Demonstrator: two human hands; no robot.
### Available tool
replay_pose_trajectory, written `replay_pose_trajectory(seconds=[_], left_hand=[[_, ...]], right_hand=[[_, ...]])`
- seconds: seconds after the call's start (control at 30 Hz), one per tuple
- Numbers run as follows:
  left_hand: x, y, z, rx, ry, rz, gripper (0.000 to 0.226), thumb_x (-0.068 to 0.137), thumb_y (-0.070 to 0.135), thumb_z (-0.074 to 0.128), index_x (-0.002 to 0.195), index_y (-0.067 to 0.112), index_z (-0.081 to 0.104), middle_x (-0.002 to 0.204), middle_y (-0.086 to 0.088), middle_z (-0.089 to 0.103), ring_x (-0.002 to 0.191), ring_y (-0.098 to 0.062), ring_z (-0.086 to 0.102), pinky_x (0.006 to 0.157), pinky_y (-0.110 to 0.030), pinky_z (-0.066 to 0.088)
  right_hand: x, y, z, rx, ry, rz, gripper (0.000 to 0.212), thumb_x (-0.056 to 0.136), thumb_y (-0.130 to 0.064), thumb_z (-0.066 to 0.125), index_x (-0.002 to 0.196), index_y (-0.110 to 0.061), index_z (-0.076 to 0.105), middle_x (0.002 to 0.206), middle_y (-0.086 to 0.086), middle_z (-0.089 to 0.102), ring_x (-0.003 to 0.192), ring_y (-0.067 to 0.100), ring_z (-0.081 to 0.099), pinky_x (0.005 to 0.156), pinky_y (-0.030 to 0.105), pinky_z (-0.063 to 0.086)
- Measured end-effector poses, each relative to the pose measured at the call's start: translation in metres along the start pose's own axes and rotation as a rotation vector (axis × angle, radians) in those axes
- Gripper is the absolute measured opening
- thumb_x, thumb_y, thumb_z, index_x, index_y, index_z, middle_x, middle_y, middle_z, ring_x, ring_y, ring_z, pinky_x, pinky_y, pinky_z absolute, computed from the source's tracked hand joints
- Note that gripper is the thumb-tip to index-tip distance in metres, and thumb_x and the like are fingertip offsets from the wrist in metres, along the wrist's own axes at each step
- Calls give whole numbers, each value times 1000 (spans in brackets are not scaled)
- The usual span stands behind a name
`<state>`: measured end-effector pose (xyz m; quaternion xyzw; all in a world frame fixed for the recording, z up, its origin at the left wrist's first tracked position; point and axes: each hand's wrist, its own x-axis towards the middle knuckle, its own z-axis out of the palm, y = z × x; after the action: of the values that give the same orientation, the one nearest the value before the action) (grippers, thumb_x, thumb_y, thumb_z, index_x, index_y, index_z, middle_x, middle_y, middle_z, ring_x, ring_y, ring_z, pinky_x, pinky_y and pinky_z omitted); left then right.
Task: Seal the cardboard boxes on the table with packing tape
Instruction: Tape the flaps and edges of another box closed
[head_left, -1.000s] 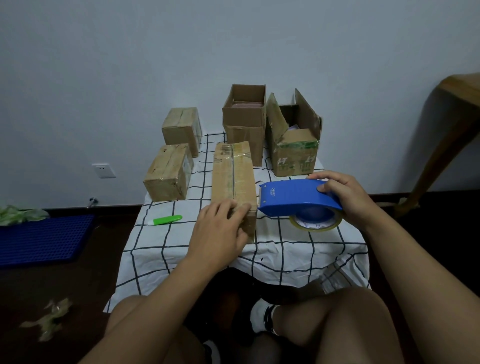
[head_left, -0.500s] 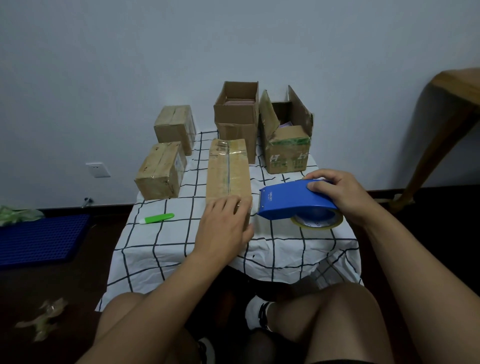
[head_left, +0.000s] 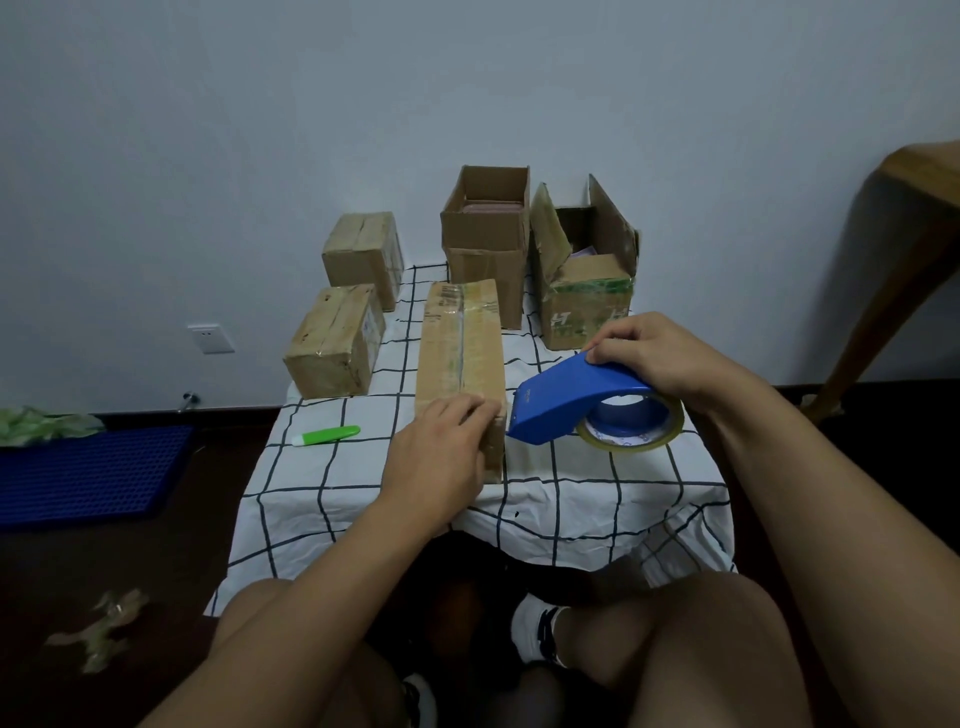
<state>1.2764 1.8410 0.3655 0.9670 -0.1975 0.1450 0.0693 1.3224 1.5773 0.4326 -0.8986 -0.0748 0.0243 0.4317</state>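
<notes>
Long box (head_left: 460, 364) at table centre, tape strip along its top seam.
Tape dispenser (head_left: 582, 402) now tilted nose-down at box's 3 o'clock; right hand (head_left: 657, 353) grips its top, left hand (head_left: 441, 457) fingers together, pressing near end.

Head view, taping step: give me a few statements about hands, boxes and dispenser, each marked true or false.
1. The right hand grips the blue tape dispenser. True.
2. The left hand holds the green pen. False: it rests on the near end of the long box; the pen lies apart on the cloth.
3. Both boxes at the back right are closed. False: the tall box and the printed box stand open.
4. The two small boxes on the left are closed. True.
</notes>
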Motion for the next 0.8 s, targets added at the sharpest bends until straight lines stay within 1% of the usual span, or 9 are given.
replay_pose_trajectory(seconds=[0.1,0.17,0.2,0.23,0.37,0.5,0.6,0.7,0.8], left_hand=[[3,-4,-2,-20,-19,11,58,84,16,54,139,34,46,138,13,48,122,-15,45,77,-32,49],[3,-9,-3,-26,-42,5,61,83,13,52,139,36,45,138,14,46,123,-15,43,76,-32,48],[2,-12,-4,-36,-49,3,63,82,12,52,139,36,44,138,15,46,123,-15,43,76,-33,48],[1,-15,-4,-42,-60,14,64,81,12,51,140,37,44,139,15,45,124,-15,43,77,-34,49],[2,-15,0,-62,-55,12,62,81,18,51,141,36,44,142,14,45,125,-15,43,81,-35,50],[1,-7,0,-104,47,-29,49,83,32,48,131,34,56,130,14,56,112,-16,53,71,-31,47],[2,-4,0,-151,92,-55,45,86,38,44,128,33,59,114,11,64,102,-18,58,70,-31,45],[6,-1,0,-201,142,-93,33,95,46,43,111,31,67,98,10,67,91,-18,59,73,-32,44],[12,0,1,-219,146,-124,41,95,55,38,99,32,72,90,12,65,86,-15,57,71,-30,39]], right_hand=[[6,-8,3,-46,-4,-1,19,90,-31,62,79,-25,75,76,-9,70,69,2,62,67,28,44],[4,-7,10,-321,-111,31,19,91,-31,61,79,-22,72,81,-4,70,77,13,63,69,30,45],[-1,-2,15,-477,-131,55,18,91,-31,61,80,-23,71,86,-3,70,81,16,62,71,33,46],[-10,6,15,-502,-89,86,17,91,-31,61,81,-24,72,90,-2,70,83,17,61,72,34,47],[-28,11,-14,-167,168,56,22,89,-29,64,70,-27,73,80,-4,70,78,15,62,66,31,45],[-30,-3,-12,-72,186,16,20,90,-24,63,77,-17,76,84,5,70,79,18,61,71,34,47],[-30,-6,-3,73,256,17,20,91,-21,62,80,-13,77,87,10,71,81,22,62,75,37,48],[-26,-5,9,212,362,41,21,92,-19,63,75,-16,76,79,1,70,77,18,61,71,33,47],[-22,-3,17,286,424,52,24,92,-21,63,72,-20,75,69,-11,68,74,14,61,67,28,47]])
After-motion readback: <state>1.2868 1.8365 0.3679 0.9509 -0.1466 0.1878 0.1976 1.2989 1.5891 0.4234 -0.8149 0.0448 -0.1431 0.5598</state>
